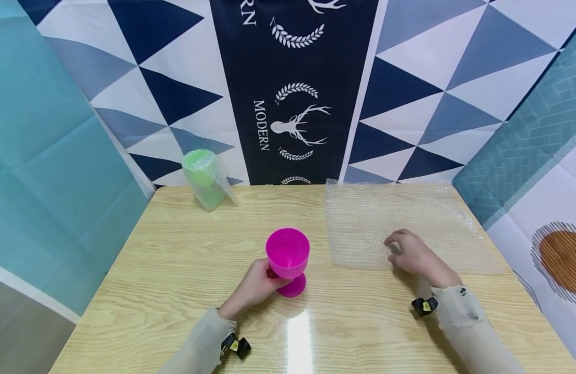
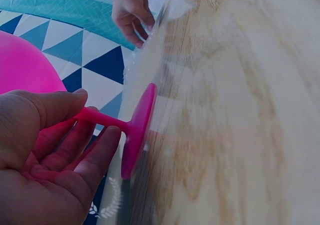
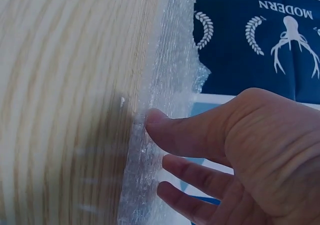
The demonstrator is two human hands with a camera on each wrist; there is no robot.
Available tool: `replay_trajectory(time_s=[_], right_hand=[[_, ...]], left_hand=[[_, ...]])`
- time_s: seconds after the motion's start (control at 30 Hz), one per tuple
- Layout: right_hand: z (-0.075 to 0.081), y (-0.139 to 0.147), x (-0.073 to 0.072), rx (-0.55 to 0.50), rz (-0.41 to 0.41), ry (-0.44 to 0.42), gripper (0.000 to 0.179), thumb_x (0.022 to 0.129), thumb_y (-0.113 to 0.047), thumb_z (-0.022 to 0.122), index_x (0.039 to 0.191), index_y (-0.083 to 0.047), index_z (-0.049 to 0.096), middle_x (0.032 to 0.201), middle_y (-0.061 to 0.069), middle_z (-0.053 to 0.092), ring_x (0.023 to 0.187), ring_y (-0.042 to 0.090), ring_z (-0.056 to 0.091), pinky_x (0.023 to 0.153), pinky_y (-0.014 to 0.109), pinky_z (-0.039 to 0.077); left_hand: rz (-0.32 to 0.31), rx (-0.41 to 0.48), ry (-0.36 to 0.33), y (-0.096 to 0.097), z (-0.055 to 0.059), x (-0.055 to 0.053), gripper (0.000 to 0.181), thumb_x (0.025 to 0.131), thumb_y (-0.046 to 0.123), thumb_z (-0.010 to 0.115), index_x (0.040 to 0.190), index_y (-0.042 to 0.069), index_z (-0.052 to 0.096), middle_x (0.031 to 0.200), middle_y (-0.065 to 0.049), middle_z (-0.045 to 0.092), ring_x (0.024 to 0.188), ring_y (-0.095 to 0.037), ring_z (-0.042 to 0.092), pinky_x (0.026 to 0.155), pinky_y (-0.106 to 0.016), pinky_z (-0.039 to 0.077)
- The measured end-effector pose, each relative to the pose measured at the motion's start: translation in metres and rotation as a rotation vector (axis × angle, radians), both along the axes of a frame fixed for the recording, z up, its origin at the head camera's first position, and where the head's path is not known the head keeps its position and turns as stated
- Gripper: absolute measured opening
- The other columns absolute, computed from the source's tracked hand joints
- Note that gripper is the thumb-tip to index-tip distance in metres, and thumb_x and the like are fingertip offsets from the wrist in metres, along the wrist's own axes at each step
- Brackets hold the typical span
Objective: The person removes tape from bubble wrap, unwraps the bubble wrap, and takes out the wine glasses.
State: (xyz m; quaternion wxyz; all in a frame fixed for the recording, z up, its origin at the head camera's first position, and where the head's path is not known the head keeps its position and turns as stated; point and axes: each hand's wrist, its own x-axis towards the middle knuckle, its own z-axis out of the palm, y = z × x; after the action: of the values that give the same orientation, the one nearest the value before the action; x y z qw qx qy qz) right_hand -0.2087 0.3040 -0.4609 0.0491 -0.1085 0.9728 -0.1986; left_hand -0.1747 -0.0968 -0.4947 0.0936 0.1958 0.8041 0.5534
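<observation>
A bright pink plastic goblet [image 1: 288, 253] stands near the middle of the table, upright with a slight tilt. My left hand [image 1: 258, 283] holds it by the stem; in the left wrist view, thumb and fingers curl around the pink stem [image 2: 107, 119] just above the round foot. To the right lies a flat sheet of clear bubble wrap [image 1: 362, 223]. My right hand [image 1: 415, 253] hovers low over its front edge, with a gap between thumb and bent fingers. In the right wrist view the thumb [image 3: 175, 132] is at the wrap's edge; whether it presses is unclear.
A green cup-like object wrapped in bubble wrap [image 1: 205, 179] stands at the back left of the wooden table [image 1: 175, 291]. Patterned cloth [image 1: 292, 104] hangs behind the table, and teal cloth [image 1: 58, 156] hangs on the left side.
</observation>
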Motion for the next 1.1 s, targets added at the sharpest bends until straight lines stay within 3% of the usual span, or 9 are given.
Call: replay_trajectory(time_s=[0.57,0.83,1.1], right_hand=[[-0.004,0.021,0.004,-0.002,-0.001,-0.015,0.031,0.087,-0.002,0.073,0.116,0.008,0.067,0.132,0.04,0.052,0.121,0.061,0.05,0.101,0.071,0.044],[-0.001,0.019,0.002,-0.005,0.025,0.041,0.029,0.091,-0.008,0.071,0.113,0.011,0.068,0.126,0.043,0.055,0.119,0.061,0.052,0.1,0.07,0.046],[0.001,0.005,0.005,-0.002,-0.036,0.066,0.044,0.089,-0.015,0.075,0.121,0.013,0.063,0.131,0.048,0.048,0.121,0.066,0.045,0.1,0.075,0.041]], left_hand=[[0.016,0.017,-0.02,-0.004,-0.003,-0.001,0.033,0.088,0.006,0.079,0.12,0.003,0.07,0.115,-0.016,0.075,0.106,-0.03,0.073,0.091,-0.025,0.059],[0.039,0.028,-0.003,-0.004,-0.003,-0.004,0.034,0.088,0.006,0.08,0.12,0.002,0.07,0.116,-0.016,0.075,0.107,-0.03,0.072,0.093,-0.027,0.059],[0.023,0.061,0.003,-0.005,-0.004,-0.003,0.036,0.086,0.004,0.08,0.12,0.001,0.07,0.115,-0.016,0.075,0.107,-0.031,0.072,0.092,-0.024,0.058]])
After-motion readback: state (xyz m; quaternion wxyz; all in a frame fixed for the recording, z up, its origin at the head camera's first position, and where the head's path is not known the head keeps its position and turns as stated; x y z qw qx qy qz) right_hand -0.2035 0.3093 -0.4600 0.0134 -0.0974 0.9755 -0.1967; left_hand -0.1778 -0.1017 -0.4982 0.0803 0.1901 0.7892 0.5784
